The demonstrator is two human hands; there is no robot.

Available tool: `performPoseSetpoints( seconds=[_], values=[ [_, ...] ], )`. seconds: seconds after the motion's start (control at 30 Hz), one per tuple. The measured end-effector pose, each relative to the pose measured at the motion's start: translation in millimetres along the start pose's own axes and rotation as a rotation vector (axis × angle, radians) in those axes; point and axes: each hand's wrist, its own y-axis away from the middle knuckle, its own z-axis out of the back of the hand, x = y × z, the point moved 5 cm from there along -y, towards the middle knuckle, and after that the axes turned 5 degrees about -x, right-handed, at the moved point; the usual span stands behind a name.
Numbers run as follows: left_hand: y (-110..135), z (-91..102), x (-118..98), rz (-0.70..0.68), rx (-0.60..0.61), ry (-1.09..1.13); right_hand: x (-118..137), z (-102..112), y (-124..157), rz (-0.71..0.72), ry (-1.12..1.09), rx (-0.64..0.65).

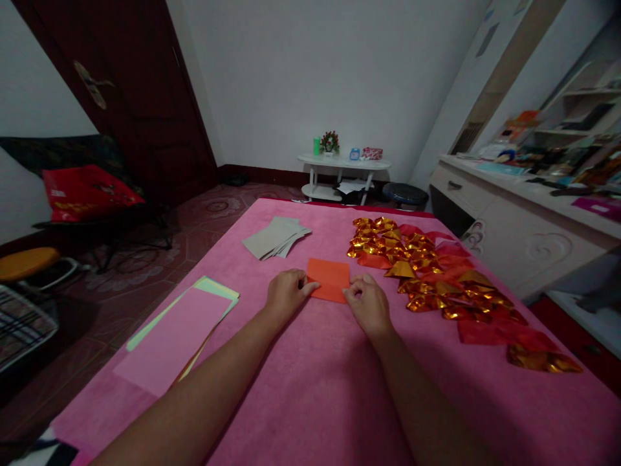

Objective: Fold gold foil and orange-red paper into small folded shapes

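Note:
An orange sheet of paper (328, 278), roughly square, lies at the middle of the pink-covered table (310, 388). My left hand (287, 292) pinches its left edge, thumb on top. At the right edge, my right hand (369, 303) has thumb and fingertips closed on the paper. Beyond my left hand is a loose stack of grey paper sheets (276, 238). Coloured paper sheets (182, 333), pink on top with green and yellow below, lie left of my left forearm. Folded gold foil and red paper pieces (422, 259) spread in rows to the right of my right hand.
Past the table's far edge stand a small white side table (344, 160) and a dark round stool (405, 193). A chair with a red bag (92, 192) is at the left, near a brown door (130, 97). A cluttered white cabinet (514, 213) lines the right side.

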Motion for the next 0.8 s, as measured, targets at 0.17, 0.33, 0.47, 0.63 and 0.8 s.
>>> performPoseSetpoints(
  seconds=[0.17,0.33,0.47,0.63,0.8],
  values=[
    [3,0.3,-7,-0.057,-0.003,-0.156,4,-1,0,-0.015,0.108,0.008],
    [8,6.2,-13,-0.061,-0.045,-0.182,10,1,4,-0.021,0.203,0.018],
    [9,6.8,-27,-0.300,-0.090,-0.155,26,10,8,0.055,0.351,-0.066],
    [15,-14.1,-33,-0.555,0.097,-0.067,52,-6,18,0.380,0.445,0.094],
    [33,-11.0,-36,-0.588,0.164,-0.150,54,-33,39,0.430,0.411,0.310]
  ],
)
